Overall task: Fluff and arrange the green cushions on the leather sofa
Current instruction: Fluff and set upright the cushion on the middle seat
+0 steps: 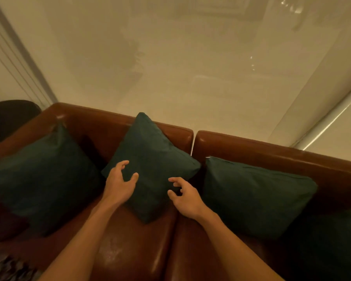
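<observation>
Head view: we find the middle cushion (pixel 152 159) standing on one corner against the sofa (pixel 130 240) back, its long diagonal running from seat up to backrest. Our left hand (pixel 120 182) is at its left edge, our right hand (pixel 185 196) at its lower right edge. Both are spread, fingers loosely curled, holding nothing; contact cannot be confirmed. The cushion lies between the hands, neither clearly nearer. The left cushion (pixel 43 177) and right cushion (pixel 255 195) flank it. We judge that a two-sided squeeze is next.
</observation>
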Available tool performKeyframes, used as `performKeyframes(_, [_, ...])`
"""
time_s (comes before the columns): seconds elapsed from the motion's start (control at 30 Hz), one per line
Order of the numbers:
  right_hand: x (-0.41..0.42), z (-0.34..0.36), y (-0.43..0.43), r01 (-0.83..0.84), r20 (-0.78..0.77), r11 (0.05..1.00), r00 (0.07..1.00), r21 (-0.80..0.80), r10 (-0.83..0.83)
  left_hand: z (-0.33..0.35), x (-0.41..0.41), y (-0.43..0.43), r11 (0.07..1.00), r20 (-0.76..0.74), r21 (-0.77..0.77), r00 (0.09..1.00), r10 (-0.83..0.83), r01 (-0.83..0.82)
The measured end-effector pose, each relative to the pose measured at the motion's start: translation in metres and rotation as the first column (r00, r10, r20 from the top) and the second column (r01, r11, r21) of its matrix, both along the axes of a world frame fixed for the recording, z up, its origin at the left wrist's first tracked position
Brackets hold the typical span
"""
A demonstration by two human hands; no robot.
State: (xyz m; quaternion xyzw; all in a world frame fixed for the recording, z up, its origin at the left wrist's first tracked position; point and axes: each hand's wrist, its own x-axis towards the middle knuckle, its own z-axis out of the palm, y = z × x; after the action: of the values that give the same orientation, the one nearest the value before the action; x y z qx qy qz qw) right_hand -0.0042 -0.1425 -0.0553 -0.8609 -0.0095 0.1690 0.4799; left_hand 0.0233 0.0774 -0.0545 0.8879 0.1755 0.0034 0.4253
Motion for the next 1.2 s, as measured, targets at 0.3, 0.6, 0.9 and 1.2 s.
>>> performKeyframes(0.3, [0.021, -0.012, 0.080, 0.099, -0.057, 0.994, 0.993, -0.038, -0.101, -0.012, 0.040, 0.076, 0.990, -0.072, -0.004, 0.988, -0.139, 0.139])
performKeyframes(0.6, [0.056, -0.023, 0.059, 0.059, -0.043, 0.990, 0.997, -0.126, -0.065, -0.041, 0.044, 0.072, 0.990, -0.128, -0.113, 0.987, -0.096, 0.082])
performKeyframes(0.9, [0.140, -0.034, 0.042, 0.003, 0.083, 0.966, 0.996, -0.259, 0.019, -0.083, 0.051, 0.068, 0.947, -0.170, -0.271, 0.977, 0.130, -0.173])
performKeyframes(1.2, [0.239, -0.054, 0.075, 0.104, 0.119, 0.937, 0.991, -0.333, -0.068, -0.140, 0.085, 0.109, 0.842, -0.249, -0.421, 0.936, 0.249, -0.336])
